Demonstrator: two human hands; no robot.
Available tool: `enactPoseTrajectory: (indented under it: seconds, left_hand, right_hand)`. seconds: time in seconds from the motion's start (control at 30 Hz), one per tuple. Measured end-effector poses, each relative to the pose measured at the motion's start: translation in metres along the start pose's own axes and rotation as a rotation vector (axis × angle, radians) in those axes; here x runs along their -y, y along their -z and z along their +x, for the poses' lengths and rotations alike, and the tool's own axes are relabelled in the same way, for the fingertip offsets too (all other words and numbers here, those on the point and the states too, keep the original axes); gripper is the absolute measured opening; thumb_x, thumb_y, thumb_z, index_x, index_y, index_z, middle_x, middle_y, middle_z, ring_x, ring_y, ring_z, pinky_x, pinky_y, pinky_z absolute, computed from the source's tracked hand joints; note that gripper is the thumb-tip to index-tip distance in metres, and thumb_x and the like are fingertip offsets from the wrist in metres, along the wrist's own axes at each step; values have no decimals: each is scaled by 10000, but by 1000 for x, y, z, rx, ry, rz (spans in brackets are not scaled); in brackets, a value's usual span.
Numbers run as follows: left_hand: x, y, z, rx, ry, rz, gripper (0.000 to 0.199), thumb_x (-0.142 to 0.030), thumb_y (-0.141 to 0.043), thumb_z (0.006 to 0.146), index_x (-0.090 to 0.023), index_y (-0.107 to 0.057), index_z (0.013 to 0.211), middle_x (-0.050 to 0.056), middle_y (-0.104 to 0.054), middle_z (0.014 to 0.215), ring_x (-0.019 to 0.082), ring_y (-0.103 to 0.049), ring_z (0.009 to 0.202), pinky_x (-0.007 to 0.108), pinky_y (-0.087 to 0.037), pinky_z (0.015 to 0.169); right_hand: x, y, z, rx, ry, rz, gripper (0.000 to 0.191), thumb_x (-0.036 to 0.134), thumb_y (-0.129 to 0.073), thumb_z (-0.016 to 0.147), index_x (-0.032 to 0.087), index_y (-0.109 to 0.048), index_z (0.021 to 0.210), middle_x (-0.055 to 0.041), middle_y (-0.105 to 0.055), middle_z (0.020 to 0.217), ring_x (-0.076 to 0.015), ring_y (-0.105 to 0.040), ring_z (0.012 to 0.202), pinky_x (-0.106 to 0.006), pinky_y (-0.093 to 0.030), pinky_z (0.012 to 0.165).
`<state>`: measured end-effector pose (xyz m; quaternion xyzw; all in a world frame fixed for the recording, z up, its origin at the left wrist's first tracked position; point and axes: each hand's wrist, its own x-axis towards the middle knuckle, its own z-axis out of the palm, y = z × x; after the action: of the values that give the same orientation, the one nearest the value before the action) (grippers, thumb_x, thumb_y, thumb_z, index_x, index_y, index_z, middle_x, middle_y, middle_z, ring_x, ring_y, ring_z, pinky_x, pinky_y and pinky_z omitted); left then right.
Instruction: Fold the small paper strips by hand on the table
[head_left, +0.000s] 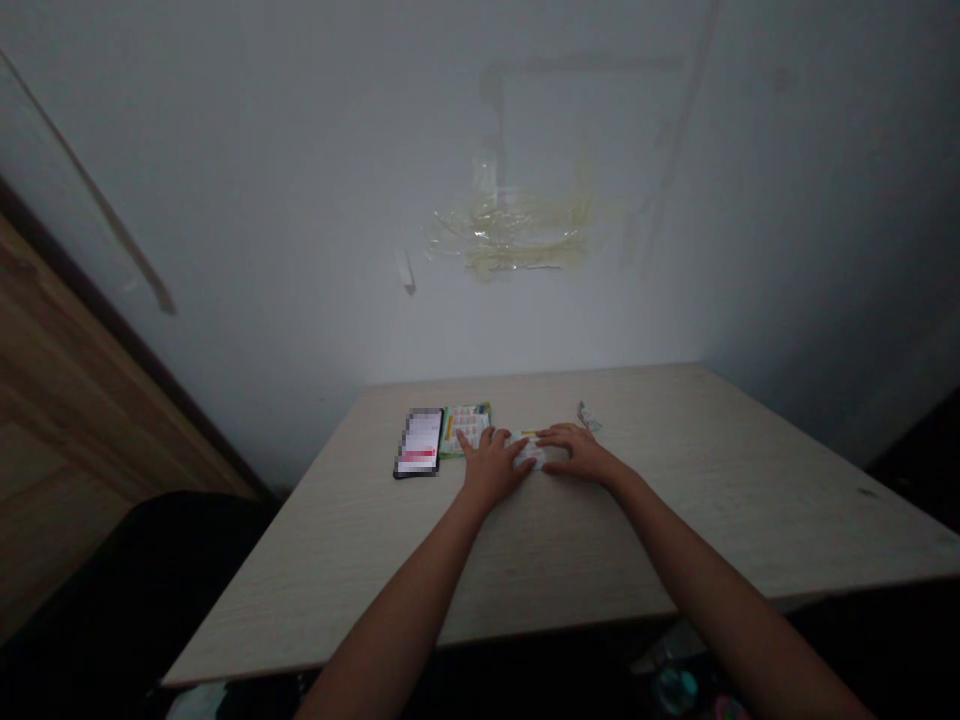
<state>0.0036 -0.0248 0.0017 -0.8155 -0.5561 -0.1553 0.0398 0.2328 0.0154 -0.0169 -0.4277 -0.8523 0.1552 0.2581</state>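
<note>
My left hand (491, 467) lies with its fingers spread, partly over a green-edged printed sheet or booklet (457, 422) and touching the left side of a small white printed piece (532, 458). From the other side, my right hand (581, 455) reaches to that white piece, fingers stretched and thumb apart, the tips on or at its right edge. The white piece looks flat on the table; its kind is too small to tell, and my fingers hide its sides. Left of the green-edged sheet lies a phone (420, 443) with its screen lit and partly blurred.
The light wood-grain table (360, 560) meets a grey-white wall (300, 250) with old tape (517, 235) stuck on it. A small crumpled wrapper-like scrap (589, 416) lies beyond my right hand. Dim items, including a bluish round one (675, 690), sit below the front edge.
</note>
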Motion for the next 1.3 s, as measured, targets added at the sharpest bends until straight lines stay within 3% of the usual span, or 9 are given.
enactPoseTrajectory:
  seconds: [0.27,0.43,0.67,0.9,1.3]
  left_hand:
    - [4,3,0,66,-3,-60,524,-653,-527,879,-435,-553,1354,37,-536,1438,359,-342,1391,829,21,1071]
    - [10,6,2,111,-32,-115,485,-644,-607,836,-401,-634,1256,28,-573,1406,343,-378,1366,829,-9,1076]
    - [13,4,3,74,-46,-173,336,-537,-621,880,-386,-686,1173,17,-647,1306,310,-449,1310,835,0,1069]
    - [12,4,3,71,-36,-157,310,-517,-605,898,-382,-695,1162,23,-648,1306,295,-468,1291,813,-7,1093]
    - [11,8,3,40,-46,-201,296,-531,-593,902,-372,-724,1114,23,-667,1282,292,-483,1274,814,14,1084]
  right_hand:
    - [-1,-1,1,-33,41,2,391,392,-767,787,294,-727,1163,-72,-673,1287,-268,-575,1226,-490,-394,1090]
    - [-1,-1,-1,-50,20,-22,381,345,-730,816,268,-720,1188,-90,-664,1295,-265,-580,1214,-476,-409,1089]
    - [-1,1,-2,-20,21,-13,471,343,-766,777,260,-694,1235,-97,-635,1337,-277,-559,1241,-482,-398,1098]
    - [1,-1,-2,-48,43,-8,332,341,-729,818,286,-738,1145,-82,-660,1294,-262,-579,1217,-472,-414,1077]
    - [1,-1,-1,-53,37,9,264,362,-673,874,290,-752,1114,-80,-665,1280,-251,-585,1201,-462,-414,1078]
